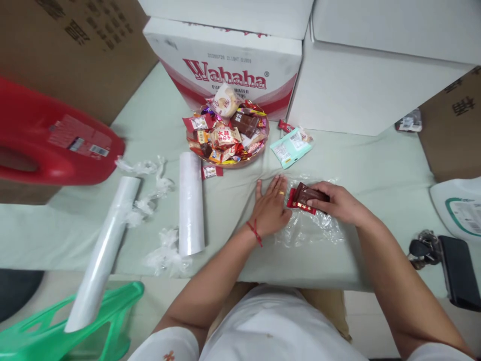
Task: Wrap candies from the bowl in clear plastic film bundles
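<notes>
So the brown packet point(305, 194) is right of centre in the frame, in the gap between the two hands. It's just right of the left hand point(271, 208), but the right hand point(340, 203) is clearly the nearer one, since it's got hold of the packet's right end. Long axis goes roughly side to side, dipping a bit toward the right, so the free end points back at the left hand. There's a red packet point(291, 198) poking out below and to the left of it, and crinkly clear plastic point(315, 230) spread around and under the pair.

Right hand comes in from the lower right, forearm slanting up and left. Thumb's on the near side and the fingers are over the far side, so it's a pinch more than a full fist. Can't really tell if it's gripping the red one too.

Left hand isn't grasping anything: palm down, fingers spread and aimed at the top of the frame, resting at the left edge of the plastic on the bench point(376, 165). Its forearm slants up from the lower left. The candy bowl point(246, 163) is further off, upper middle of the frame.
</notes>
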`<state>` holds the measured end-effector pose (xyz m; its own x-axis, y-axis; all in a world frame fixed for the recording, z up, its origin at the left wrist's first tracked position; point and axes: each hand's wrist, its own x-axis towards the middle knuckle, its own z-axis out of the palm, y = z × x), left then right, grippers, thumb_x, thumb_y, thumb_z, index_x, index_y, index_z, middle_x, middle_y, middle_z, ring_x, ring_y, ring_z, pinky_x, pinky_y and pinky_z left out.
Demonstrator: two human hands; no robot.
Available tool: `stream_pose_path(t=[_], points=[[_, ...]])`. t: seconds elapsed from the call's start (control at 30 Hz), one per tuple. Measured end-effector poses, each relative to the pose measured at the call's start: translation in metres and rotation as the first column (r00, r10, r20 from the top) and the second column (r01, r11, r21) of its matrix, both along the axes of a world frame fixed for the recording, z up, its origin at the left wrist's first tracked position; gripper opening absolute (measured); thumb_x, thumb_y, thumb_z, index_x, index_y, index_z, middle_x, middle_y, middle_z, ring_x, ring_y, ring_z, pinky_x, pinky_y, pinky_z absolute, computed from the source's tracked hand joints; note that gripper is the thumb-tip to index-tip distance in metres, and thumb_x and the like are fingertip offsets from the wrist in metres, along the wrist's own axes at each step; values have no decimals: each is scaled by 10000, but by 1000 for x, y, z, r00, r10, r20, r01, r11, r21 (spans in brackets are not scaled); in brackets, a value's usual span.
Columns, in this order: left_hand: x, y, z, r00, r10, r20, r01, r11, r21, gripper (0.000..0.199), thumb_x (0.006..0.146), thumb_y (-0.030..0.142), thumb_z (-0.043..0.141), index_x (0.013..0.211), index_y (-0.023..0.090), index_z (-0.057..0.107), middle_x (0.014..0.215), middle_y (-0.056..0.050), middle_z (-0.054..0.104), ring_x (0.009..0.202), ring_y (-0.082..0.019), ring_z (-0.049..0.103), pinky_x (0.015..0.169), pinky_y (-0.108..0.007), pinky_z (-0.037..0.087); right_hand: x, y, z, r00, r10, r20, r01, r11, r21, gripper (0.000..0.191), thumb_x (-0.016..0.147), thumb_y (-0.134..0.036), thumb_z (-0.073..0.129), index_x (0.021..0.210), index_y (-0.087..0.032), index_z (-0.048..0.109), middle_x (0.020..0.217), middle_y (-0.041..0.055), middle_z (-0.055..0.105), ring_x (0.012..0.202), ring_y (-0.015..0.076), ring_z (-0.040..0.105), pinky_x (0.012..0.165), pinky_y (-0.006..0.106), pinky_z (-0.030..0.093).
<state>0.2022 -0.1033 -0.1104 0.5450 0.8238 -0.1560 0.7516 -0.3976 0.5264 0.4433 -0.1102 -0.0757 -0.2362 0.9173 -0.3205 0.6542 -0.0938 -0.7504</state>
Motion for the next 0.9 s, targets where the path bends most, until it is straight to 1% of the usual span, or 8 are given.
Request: stream_pose_path(t=[0.13, 0.23, 0.37, 0.53, 0.67, 0.77, 0.83, 0.9], points=[[-2, 2, 1, 1000, 5, 21, -4, 1000, -29, 830, 861, 202, 430, 1650, 65, 213, 1728, -179, 239, 1632, -265, 168, 1298, -619, -27, 8, -1, 1, 999, 30, -34, -30, 1000, 6, 418, 969, -472, 589, 1295, -242, 713, 1155, 47, 769, 987, 261, 701, 869, 376, 549], [-4, 4, 1, 999, 15, 35, -14, 999, -38, 819, 863, 159, 402, 1658, 102, 213, 1721, -161, 276, 1624, -252, 203, 1304, -607, 12, 10, 1, 6, 995, 89, -40, -86, 994, 74, 409, 996, -441, 545, 1321, -264, 718, 1213, 41, 764, 1038, 261, 699, 911, 380, 549], [-5, 4, 0, 1000, 3, 23, -3, 1000, -19, 846, 831, 106, 401, 1659, 109, 225, 1721, -135, 286, 1621, -239, 217, 1311, -598, 28, 8, 6, 8, 989, 147, -13, -145, 984, 102, 369, 978, -422, 575, 1260, -267, 755, 1155, 42, 779, 997, 250, 706, 886, 364, 553], [-6, 3, 1, 1000, 11, -21, -11, 999, 31, 804, 854, 122, 417, 1646, 116, 279, 1716, -109, 304, 1617, -225, 234, 1325, -572, 50, 7, -1, 9, 993, -29, -110, 17, 994, -112, 400, 940, -495, 626, 1213, -230, 747, 988, 37, 780, 779, 200, 681, 675, 304, 534], [-6, 2, 2, 997, 3, -76, 2, 998, 68, 727, 914, 156, 392, 1637, 143, 322, 1723, -73, 286, 1617, -215, 232, 1328, -576, 62, 9, -22, 25, 951, -245, -189, 220, 965, -140, 445, 878, -544, 715, 1161, -203, 754, 928, 41, 765, 700, 163, 629, 598, 269, 487], [-4, 0, 2, 995, -7, -97, 16, 996, 87, 659, 972, 216, 358, 1627, 140, 344, 1732, -66, 252, 1623, -220, 213, 1321, -605, 54, 4, -40, 40, 823, -482, -299, 481, 873, -83, 434, 838, -530, 772, 1124, -205, 756, 892, 37, 752, 661, 146, 603, 560, 258, 472], [-3, 0, 2, 995, -2, -101, 11, 996, 91, 629, 1007, 273, 337, 1623, 143, 354, 1735, -69, 242, 1624, -223, 206, 1319, -611, 48, -7, -49, 44, 676, -622, -394, 650, 756, -79, 423, 824, -522, 786, 1109, -211, 743, 841, 21, 732, 607, 134, 572, 514, 253, 449], [-3, -1, 3, 994, 1, -109, 9, 995, 96, 641, 1005, 306, 364, 1625, 143, 349, 1737, -80, 233, 1625, -232, 205, 1318, -611, 44, -23, -54, 39, 543, -707, -452, 750, 651, -116, 419, 802, -520, 797, 1070, -207, 726, 764, -2, 694, 555, 125, 534, 481, 251, 425]])
